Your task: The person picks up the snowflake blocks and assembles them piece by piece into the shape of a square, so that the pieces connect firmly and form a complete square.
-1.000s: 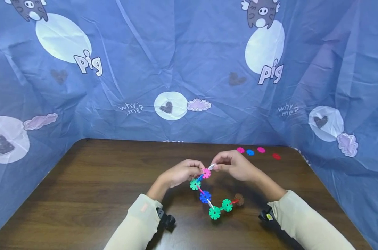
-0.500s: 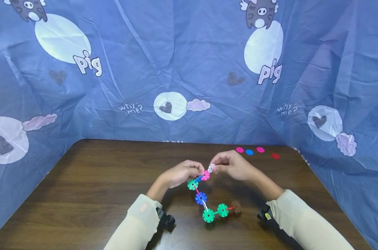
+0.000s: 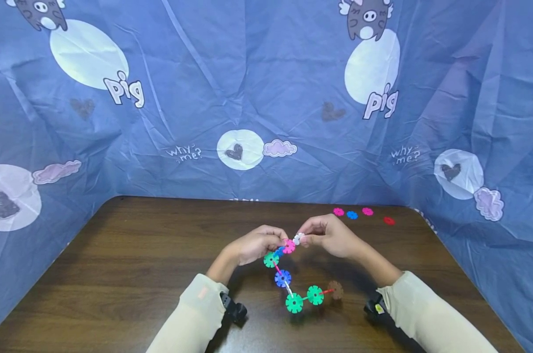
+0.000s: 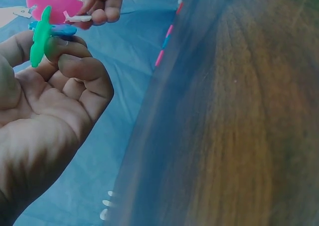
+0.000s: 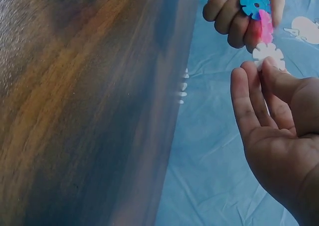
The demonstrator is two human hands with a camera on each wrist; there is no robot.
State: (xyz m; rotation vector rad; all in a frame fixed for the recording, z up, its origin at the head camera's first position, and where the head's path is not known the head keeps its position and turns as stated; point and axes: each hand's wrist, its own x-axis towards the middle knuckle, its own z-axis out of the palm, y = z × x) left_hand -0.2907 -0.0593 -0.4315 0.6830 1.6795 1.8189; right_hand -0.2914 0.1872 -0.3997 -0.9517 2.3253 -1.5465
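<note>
A chain of notched plastic interlocking discs, in green, blue, white, red, brown and pink, hangs in the head view. My left hand (image 3: 259, 245) pinches its upper end at a blue disc (image 4: 62, 30), just beside the pink disc (image 3: 289, 246). My right hand (image 3: 332, 236) pinches a white disc (image 5: 268, 54) between thumb and fingers. The white disc's edge meets the pink disc's rim; how deep the slots sit in each other is hard to tell. Lower down hang a green disc (image 3: 294, 303) and a brown disc (image 3: 335, 290) at the loose end.
Loose discs lie by the far right table edge: two pink (image 3: 338, 212), a blue one (image 3: 352, 215) and a red one (image 3: 389, 221). A blue printed cloth (image 3: 244, 98) rises behind the brown wooden table (image 3: 138, 274).
The lower part of the chain has swung slightly left. The white disc has turned to show more of its face, staying against the pink disc. Both hands have barely moved.
</note>
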